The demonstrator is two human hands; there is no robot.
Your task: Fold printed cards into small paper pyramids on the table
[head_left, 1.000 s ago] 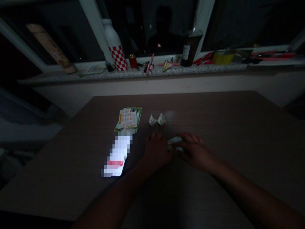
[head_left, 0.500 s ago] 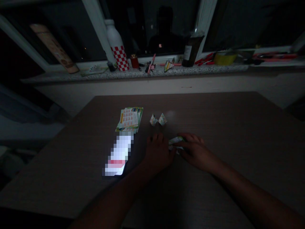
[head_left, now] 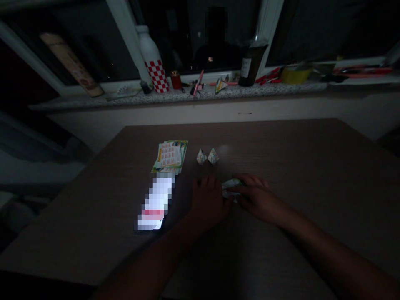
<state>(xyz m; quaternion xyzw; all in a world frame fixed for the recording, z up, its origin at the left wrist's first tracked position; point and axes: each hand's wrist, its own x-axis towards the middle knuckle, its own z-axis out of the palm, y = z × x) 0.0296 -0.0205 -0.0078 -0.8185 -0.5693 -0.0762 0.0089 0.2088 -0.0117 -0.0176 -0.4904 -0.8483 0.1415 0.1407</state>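
Rows of print on the stacked leaflets (head_left: 169,155), at 10 o'clock from the pale paper (head_left: 231,182), are too small to be read; the bag (head_left: 252,62) label is too dim. The pale paper, green along its far edge, is laid on the desk (head_left: 300,158) and partly hidden. Its left end is covered by the left hand (head_left: 208,198), fingers bent; its right part is touched by the right hand (head_left: 258,200), fingers spread. Whether it is pinched cannot be told. Two pointed paper shapes (head_left: 213,157) are seen at 11 o'clock; the desk's far edge is seen beyond them at 12, its surface stretching broadly at 3.
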